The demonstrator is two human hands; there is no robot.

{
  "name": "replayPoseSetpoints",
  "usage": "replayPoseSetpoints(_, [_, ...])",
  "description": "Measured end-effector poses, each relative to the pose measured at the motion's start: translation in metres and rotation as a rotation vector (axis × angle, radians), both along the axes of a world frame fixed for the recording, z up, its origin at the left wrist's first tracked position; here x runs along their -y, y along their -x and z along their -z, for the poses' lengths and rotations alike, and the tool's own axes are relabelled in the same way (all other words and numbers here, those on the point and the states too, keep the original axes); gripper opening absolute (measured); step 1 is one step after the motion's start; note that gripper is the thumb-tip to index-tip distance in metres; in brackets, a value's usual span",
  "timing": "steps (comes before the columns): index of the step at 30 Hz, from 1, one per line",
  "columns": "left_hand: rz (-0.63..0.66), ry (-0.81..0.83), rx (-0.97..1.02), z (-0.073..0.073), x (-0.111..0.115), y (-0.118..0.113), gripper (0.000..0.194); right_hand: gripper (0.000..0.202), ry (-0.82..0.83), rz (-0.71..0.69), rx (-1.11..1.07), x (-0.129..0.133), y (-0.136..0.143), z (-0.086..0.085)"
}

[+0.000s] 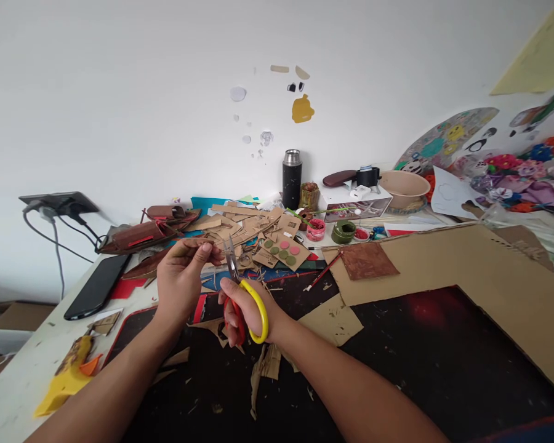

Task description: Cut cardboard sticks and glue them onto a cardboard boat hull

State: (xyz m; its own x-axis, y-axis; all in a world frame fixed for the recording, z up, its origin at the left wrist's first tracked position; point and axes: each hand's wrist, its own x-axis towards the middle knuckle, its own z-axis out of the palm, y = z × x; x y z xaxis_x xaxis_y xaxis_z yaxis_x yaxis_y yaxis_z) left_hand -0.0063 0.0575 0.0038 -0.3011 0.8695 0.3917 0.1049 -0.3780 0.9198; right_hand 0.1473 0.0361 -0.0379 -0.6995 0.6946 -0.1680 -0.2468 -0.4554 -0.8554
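My right hand is closed on a pair of scissors with one yellow and one red handle loop. The scissor blades point up and away, slightly parted. Just left of the blades, my left hand is closed in a pinch, thumb against fingers. Whatever sits in that pinch is too small and brownish to make out. Beneath both hands lies a dark mat strewn with torn cardboard scraps. Behind them is a heap of cut cardboard pieces, with a card of green and pink dots.
A yellow glue gun and a black phone lie at left. Paint jars, a black flask and a white box stand along the wall. A large cardboard sheet covers the right side, bearing a brown-painted square.
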Motion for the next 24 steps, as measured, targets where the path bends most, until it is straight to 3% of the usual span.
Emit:
replayPoseSetpoints(8, [-0.019, -0.029, 0.010, -0.007, 0.003, -0.002, 0.023, 0.062, -0.004, 0.034, 0.050, 0.004, 0.001, -0.001])
replayPoseSetpoints(15, [-0.075, -0.067, 0.058, -0.022, 0.003, 0.002, 0.024, 0.070, 0.000, -0.019, 0.011, 0.003, -0.003, -0.008])
replayPoseSetpoints(20, [-0.045, 0.001, 0.093, -0.031, 0.003, 0.005, 0.034, 0.075, -0.033, 0.108, -0.092, -0.005, -0.011, -0.016])
replayPoseSetpoints(24, [0.067, 0.160, -0.056, -0.031, 0.004, 0.011, 0.038, 0.076, -0.029, 0.247, -0.094, -0.015, -0.018, -0.021])
